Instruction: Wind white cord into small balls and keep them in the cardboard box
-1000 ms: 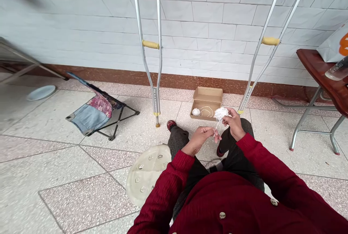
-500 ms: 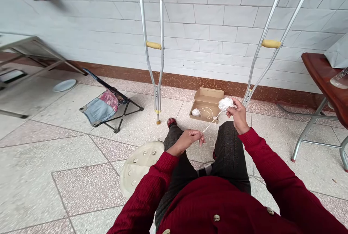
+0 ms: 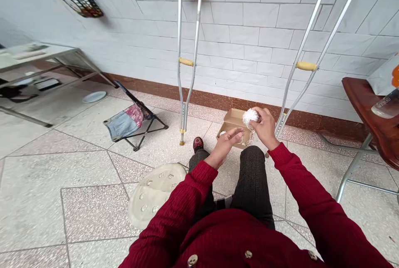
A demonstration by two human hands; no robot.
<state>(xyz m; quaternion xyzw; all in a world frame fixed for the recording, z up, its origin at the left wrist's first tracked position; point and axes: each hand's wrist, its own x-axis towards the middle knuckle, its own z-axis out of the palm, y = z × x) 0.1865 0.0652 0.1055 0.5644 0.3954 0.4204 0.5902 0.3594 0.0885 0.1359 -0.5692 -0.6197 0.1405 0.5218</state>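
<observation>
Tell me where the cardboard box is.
In the head view, the open cardboard box sits on the floor just beyond the left hand and right hand, between two aluminium crutches.

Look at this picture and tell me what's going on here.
A person in a red cardigan sits gripping a ball of white string in the right hand, with the left hand raised beside it. Beyond the hands, an open cardboard box lies on the floor. Two aluminium crutches stand against the tiled wall.
</observation>
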